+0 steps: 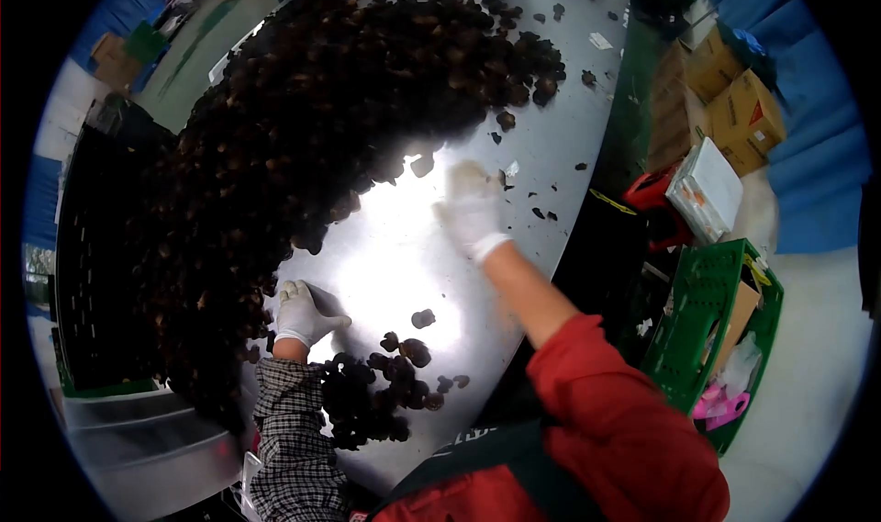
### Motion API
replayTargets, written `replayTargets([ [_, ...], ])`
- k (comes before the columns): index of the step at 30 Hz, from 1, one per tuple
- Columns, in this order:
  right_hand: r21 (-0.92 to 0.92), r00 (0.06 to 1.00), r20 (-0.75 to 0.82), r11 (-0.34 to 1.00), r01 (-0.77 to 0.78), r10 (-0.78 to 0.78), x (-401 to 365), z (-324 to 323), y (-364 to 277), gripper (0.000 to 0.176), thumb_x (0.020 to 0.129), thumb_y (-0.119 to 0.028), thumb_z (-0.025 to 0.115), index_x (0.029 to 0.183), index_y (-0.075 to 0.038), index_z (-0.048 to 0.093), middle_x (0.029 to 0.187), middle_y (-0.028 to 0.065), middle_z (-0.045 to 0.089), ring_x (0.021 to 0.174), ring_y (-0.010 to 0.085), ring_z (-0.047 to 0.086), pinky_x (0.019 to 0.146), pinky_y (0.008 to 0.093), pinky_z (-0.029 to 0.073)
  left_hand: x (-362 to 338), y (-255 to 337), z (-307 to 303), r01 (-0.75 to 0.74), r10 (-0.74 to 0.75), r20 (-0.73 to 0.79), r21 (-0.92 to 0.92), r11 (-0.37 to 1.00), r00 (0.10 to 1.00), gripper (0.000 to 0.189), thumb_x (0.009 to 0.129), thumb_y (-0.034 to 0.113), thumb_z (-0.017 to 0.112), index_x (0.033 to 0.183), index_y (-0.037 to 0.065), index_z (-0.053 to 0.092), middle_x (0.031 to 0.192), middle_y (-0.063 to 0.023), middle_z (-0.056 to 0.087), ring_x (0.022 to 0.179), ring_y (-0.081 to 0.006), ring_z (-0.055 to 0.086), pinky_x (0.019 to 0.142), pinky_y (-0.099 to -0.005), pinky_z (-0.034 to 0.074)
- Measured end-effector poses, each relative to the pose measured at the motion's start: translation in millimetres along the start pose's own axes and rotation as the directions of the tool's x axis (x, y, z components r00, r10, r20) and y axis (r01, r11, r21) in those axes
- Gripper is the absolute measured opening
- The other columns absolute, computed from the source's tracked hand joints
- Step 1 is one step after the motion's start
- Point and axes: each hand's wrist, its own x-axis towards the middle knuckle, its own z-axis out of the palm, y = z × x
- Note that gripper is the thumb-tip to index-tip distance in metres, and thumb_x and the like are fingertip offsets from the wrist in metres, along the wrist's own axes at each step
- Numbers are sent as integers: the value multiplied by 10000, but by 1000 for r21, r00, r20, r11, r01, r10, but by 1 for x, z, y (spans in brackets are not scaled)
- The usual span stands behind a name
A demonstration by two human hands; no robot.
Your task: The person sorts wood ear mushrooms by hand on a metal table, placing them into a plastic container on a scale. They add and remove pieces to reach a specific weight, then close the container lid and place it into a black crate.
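Observation:
A big heap of dark brown, ruffled pieces that look like mushrooms (303,90) covers much of the shiny metal table (385,246). My left hand (307,315), in a white glove, lies at the heap's near edge with its fingers stretched out and the thumb apart; nothing shows in it. My right hand (473,205), also white-gloved, is over the bright middle of the table, right of the heap. Motion blurs its fingers, so I cannot see whether they hold anything. A smaller group of dark pieces (381,380) lies close to my body, with one single piece (423,319) just beyond it.
Small dark scraps (541,213) are scattered along the table's right side. Beyond that edge stand a green crate (684,329) with bags in it, a white box (707,191) and cardboard boxes (745,118). Grey bins (147,439) stand at the lower left.

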Motion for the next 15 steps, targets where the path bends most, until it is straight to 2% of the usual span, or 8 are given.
replayTargets([
  [2, -136, 986, -90, 979, -154, 143, -27, -11, 72, 615, 904, -426, 489, 1341, 4, 436, 1421, 197, 375, 1357, 325, 298, 1097, 604, 171, 1, 0, 2, -1, 1, -33, 17, 1000, 999, 1268, 554, 615, 797, 1390, -150, 227, 1451, -319, 267, 1364, -404, 289, 1097, -368, 332],
  [3, -195, 977, -96, 959, -207, 191, -43, -29, 104, 607, 901, -407, 501, 1337, 12, 442, 1421, 225, 371, 1349, 372, 297, 1086, 620, 170, 0, 0, 5, 1, 1, -62, 34, 999, 998, 1275, 533, 625, 803, 1376, -155, 251, 1433, -320, 299, 1345, -399, 328, 1085, -364, 350],
  [4, -269, 953, -195, 922, -278, 230, -60, -36, 130, 599, 896, -373, 518, 1341, 19, 435, 1426, 232, 364, 1354, 387, 284, 1087, 621, 165, 1, 0, 6, 6, -2, -94, 47, 999, 996, 1282, 512, 635, 809, 1363, -161, 275, 1415, -320, 330, 1325, -393, 366, 1072, -361, 367],
  [5, -325, 918, -293, 875, -358, 267, -77, -43, 156, 593, 890, -338, 535, 1345, 26, 427, 1430, 239, 358, 1360, 402, 272, 1088, 622, 160, 3, 3, 2, 2, -1, -52, 21, 1000, 999, 1269, 527, 621, 807, 1367, -161, 266, 1423, -320, 313, 1333, -397, 349, 1074, -364, 365],
  [6, -265, 903, -303, 884, -386, 304, -88, -51, 161, 629, 888, -329, 537, 1378, 36, 386, 1467, 245, 306, 1385, 400, 230, 1100, 612, 132, 1, 3, -4, -6, 6, 1, 4, 1000, 1000, 1256, 543, 608, 804, 1372, -161, 257, 1431, -320, 297, 1342, -401, 331, 1075, -367, 363],
  [10, -62, 994, -101, 997, -44, 38, -80, -30, 69, 660, 938, -385, 444, 1436, 21, 292, 1515, 218, 237, 1418, 348, 183, 1132, 569, 86, 3, 2, -7, -21, 22, 39, -26, 999, 999, 1245, 548, 599, 805, 1362, -171, 264, 1427, -317, 299, 1332, -402, 338, 1075, -371, 361],
  [12, 60, 992, 117, 997, 47, -53, -56, -26, 1, 683, 951, -447, 397, 1454, -6, 266, 1516, 202, 238, 1422, 332, 177, 1141, 556, 91, 4, -1, 0, -25, 25, -18, -23, 999, 1000, 1260, 544, 608, 803, 1372, -166, 252, 1434, -322, 288, 1348, -406, 315, 1085, -375, 348],
  [15, -84, 995, 48, 992, 94, -90, -30, -4, 21, 724, 942, -512, 384, 1452, -10, 275, 1501, 208, 267, 1414, 333, 200, 1140, 559, 99, 3, -2, 2, -18, 18, -13, -2, 1000, 1000, 1270, 544, 618, 801, 1381, -159, 244, 1442, -322, 281, 1357, -409, 300, 1093, -378, 337],
])
